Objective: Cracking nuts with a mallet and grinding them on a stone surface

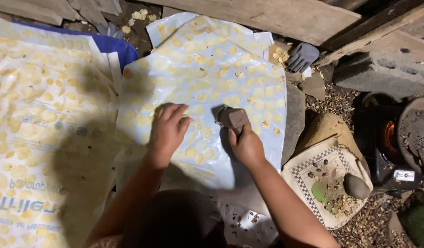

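My left hand (168, 131) lies palm down, fingers spread, on a white plastic sheet (221, 172); its fingertips touch some of the several thin pale yellow discs (207, 69) laid out in rows there. My right hand (246, 144) is shut on a grey-brown stone block (232, 118) and holds it just above the sheet's right half, close to the left hand. A dark rounded shape (175, 220) sits between my forearms at the bottom and hides the sheet's near edge.
A second printed sheet (33, 183) covered with discs lies at the left. At the right are a checkered cloth (308, 183) with husks and a rounded stone (356, 186), a glowing stove (390, 135), a pan (416, 133), a concrete block (386, 69) and a grey glove (301, 56).
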